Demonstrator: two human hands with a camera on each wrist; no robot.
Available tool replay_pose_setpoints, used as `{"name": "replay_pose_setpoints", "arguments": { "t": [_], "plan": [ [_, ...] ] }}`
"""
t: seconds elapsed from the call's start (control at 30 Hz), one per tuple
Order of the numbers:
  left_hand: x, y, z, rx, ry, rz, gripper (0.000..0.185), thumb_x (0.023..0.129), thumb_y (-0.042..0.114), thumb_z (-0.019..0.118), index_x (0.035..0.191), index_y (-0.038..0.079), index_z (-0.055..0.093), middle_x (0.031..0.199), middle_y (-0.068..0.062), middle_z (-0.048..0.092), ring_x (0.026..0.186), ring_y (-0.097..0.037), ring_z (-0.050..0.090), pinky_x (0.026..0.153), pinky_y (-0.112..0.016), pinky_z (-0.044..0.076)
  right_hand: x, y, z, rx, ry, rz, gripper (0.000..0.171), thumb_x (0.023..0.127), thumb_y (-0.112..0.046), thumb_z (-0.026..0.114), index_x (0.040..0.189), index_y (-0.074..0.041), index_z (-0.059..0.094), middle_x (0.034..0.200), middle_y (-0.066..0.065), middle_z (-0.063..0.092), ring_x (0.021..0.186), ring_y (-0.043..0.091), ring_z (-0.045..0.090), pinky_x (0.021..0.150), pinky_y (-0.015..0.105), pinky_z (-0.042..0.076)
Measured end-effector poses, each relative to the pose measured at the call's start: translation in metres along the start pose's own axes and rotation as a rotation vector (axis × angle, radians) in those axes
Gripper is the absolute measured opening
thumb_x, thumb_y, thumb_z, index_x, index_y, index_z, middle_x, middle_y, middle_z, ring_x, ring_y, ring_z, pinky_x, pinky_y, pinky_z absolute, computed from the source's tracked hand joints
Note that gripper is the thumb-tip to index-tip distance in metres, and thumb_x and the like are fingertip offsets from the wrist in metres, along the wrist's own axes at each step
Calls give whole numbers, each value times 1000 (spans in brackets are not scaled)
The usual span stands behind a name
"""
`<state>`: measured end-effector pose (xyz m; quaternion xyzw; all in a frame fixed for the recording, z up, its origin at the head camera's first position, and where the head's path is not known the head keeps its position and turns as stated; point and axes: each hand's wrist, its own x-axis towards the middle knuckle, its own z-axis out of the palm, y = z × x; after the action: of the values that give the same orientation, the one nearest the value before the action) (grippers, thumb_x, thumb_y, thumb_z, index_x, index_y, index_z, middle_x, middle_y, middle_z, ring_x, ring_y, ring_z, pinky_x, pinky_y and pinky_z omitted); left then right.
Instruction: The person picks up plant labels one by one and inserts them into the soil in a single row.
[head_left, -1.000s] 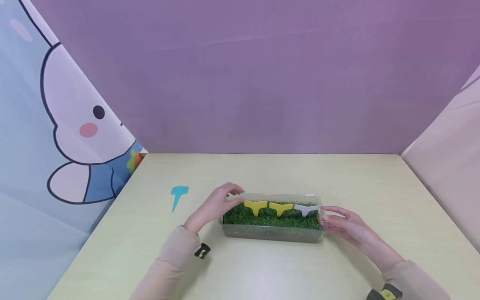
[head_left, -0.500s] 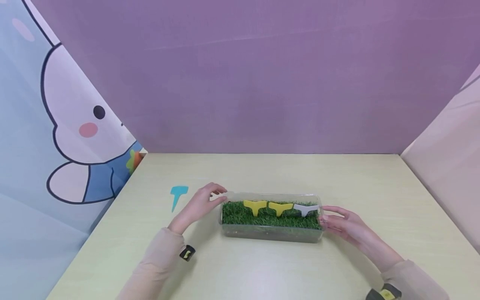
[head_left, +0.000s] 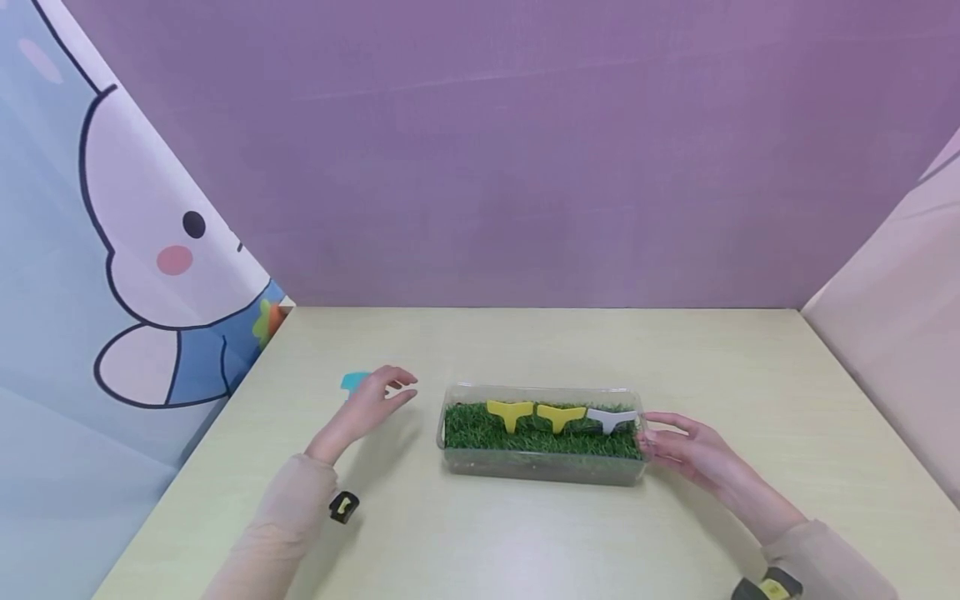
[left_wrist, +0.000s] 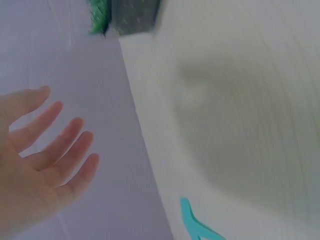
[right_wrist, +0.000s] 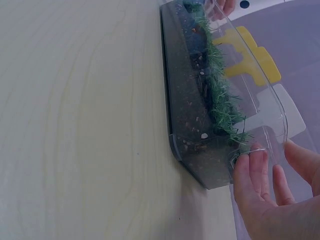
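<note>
Head view shows the left hand (head_left: 365, 407) has drawn away from the left end of the clear box (head_left: 542, 468), where it sat a second ago close by the nearest yellow tag, and now hovers to the left of the box, over the teal tag (head_left: 354, 381) lying flat on the table (head_left: 525, 542). Only the upper corner of that tag shows past the fingers. The hand holds nothing: the left wrist view, though blurred, shows its fingers (left_wrist: 65, 145) spread and relaxed in the air, with the teal tag (left_wrist: 197, 225) on the table below them. Whether a fingertip already touches the tag cannot be told. The right hand (head_left: 693, 454) has not shifted; it rests against the right end of the box, and the right wrist view shows its fingertips (right_wrist: 252, 162) pressed straight to the clear end wall, steadying rather than clutching. Inside the box, two yellow tags (head_left: 536, 414) and a white tag (head_left: 612, 418) stand upright in a row in the green turf (head_left: 480, 433), the white one nearest the right hand, just as they stood before. Judging from this, the work on the planted tags looks finished for the moment, and the left hand's attention has passed from the box to the loose teal tag left of it, which has not been picked up yet.
</note>
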<state>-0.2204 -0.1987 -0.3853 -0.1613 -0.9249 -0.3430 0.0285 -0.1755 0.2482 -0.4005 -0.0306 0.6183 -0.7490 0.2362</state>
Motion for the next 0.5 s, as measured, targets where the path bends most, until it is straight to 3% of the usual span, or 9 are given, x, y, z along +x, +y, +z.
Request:
{"name": "replay_pose_setpoints", "arguments": {
  "t": [0.33, 0.5],
  "plan": [
    [-1, -27, -11, 62, 23, -34, 19, 84, 7, 57, 99, -5, 59, 98, -18, 59, 91, -33, 55, 79, -44, 45, 2, 3, -2, -11, -9, 7, 22, 86, -9, 56, 105, -20, 52, 96, 2, 65, 89, 14, 61, 82, 24, 46],
    [-1, -39, -16, 77, 1, -82, 21, 85, 8, 56, 102, -5, 58, 102, -20, 57, 94, -36, 53, 80, -46, 44, 1, 2, -2, -18, -2, 5, 23, 86, -9, 56, 107, -18, 52, 97, 3, 65, 90, 14, 61, 83, 24, 46]
  ]
}}
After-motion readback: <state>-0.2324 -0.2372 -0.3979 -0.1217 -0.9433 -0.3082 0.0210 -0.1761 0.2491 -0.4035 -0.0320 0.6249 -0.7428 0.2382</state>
